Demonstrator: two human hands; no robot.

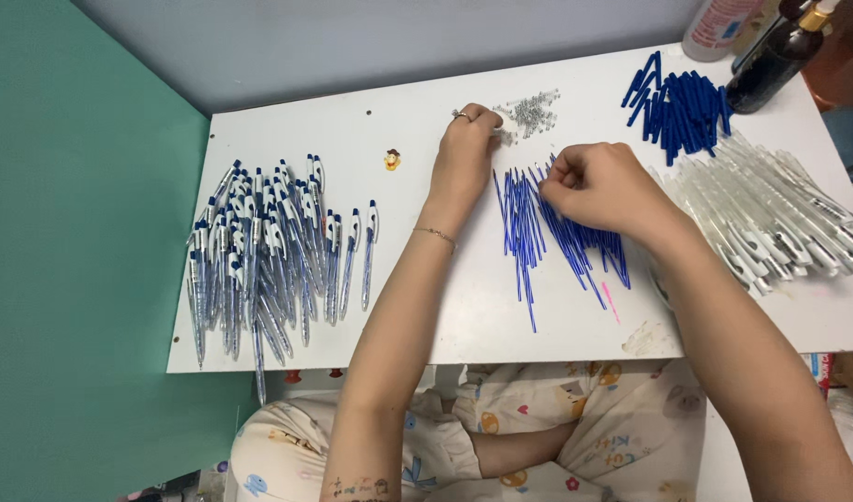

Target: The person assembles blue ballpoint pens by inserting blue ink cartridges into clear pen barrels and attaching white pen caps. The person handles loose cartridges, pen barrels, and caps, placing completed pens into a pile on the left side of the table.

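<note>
My left hand (465, 153) reaches to the far middle of the white table (408, 307), its fingertips at a small pile of tiny metal springs (531, 112). Whether it has a spring pinched is too small to tell. My right hand (601, 189) rests curled on a spread of thin blue ink refills (524, 232), fingers pinched at their upper ends. A heap of finished pens (259, 256) with clear barrels and blue tips lies at the left. Clear empty pen barrels (770, 218) are piled at the right, with blue pen parts (682, 107) behind them.
A dark pump bottle (770, 60) and a white bottle (715, 28) stand at the far right corner. A small yellow figure (392, 159) lies near the table's middle. A green wall (73, 232) borders the left side. My patterned lap (538, 437) shows below the table edge.
</note>
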